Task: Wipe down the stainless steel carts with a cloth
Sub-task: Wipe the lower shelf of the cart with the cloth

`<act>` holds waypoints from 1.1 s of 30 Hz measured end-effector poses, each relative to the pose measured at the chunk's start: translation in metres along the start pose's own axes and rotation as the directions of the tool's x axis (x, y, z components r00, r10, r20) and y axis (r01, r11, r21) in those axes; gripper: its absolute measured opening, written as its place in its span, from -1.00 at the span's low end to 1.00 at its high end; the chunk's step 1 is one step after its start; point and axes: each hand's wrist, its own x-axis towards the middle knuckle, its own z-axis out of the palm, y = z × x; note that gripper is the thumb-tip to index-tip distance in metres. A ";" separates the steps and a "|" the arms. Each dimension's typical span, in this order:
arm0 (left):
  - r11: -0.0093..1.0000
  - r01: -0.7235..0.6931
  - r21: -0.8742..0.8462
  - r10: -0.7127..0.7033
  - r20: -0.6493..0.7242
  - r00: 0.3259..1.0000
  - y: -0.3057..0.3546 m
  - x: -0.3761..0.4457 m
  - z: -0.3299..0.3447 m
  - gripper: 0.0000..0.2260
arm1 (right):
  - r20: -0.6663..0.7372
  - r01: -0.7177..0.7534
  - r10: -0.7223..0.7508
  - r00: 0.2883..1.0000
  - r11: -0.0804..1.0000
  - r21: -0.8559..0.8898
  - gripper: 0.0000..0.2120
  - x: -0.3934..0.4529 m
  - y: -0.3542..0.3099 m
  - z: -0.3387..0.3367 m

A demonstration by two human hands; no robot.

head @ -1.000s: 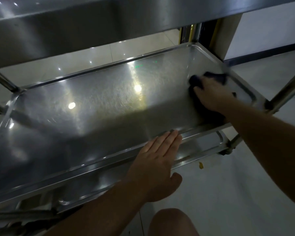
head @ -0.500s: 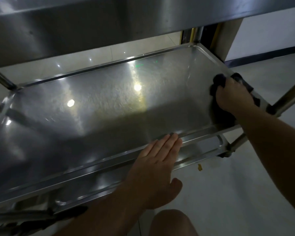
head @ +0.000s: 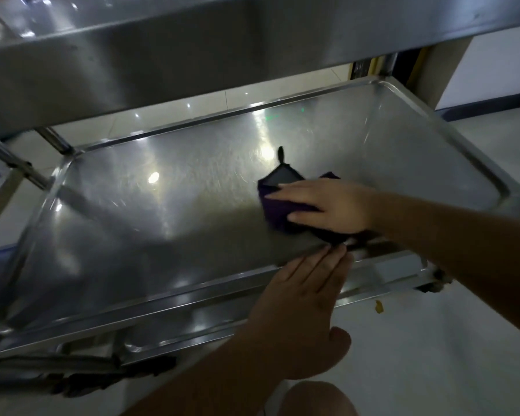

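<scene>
A dark purple folded cloth (head: 278,210) lies pressed flat on the middle stainless steel shelf (head: 168,211) of the cart, right of the frame's centre and close to the shelf's near rim; the right hand (head: 332,207) lies on top of it, fingers (head: 285,195) stretched out and pointing toward the left of the frame, pinning the cloth down rather than clutching it; the left hand (head: 303,304) rests palm down on the near rim at lower centre, fingers together and extended, holding nothing, apparently steadying the cart; above, the upper steel shelf (head: 192,52) fills the top of the frame, and a lower tray edge (head: 382,274) shows just below the near rim; a small yellowish scrap (head: 379,307) lies on the pale floor (head: 433,340) at lower right. By my reading the wipe of this shelf is part way through; faint swirled streaks catch the light around the centre, while the whole left half lies well apart from the cloth, and whether it is clean cannot be told; the lower tray, the rims and any other cart probably remain.
</scene>
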 end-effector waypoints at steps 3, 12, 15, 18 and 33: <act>1.000 0.012 0.026 -0.012 -0.024 1.000 0.003 -0.001 0.001 -0.10 | -0.156 -0.198 0.212 0.965 0.975 0.098 -0.54 -0.023 0.051 -0.024; 1.000 0.014 0.017 -0.014 0.024 1.000 0.002 0.000 0.006 -0.13 | -0.260 -0.567 0.586 0.767 0.810 0.152 -0.59 0.103 0.025 -0.023; 0.999 0.025 0.022 -0.026 0.047 0.999 0.001 0.002 0.003 -0.17 | -0.076 -0.342 0.351 0.933 0.933 0.113 -0.57 0.118 -0.037 0.005; 1.000 0.002 -0.008 -0.001 0.107 0.994 -0.003 0.004 -0.008 -0.21 | 0.021 -0.227 0.227 0.974 0.960 0.164 -0.52 0.095 -0.061 0.019; 0.563 0.821 -0.097 -0.786 -0.371 0.495 -0.227 -0.210 -0.086 -0.62 | -0.362 -0.702 0.652 0.666 0.712 -0.012 -0.49 0.115 -0.174 0.084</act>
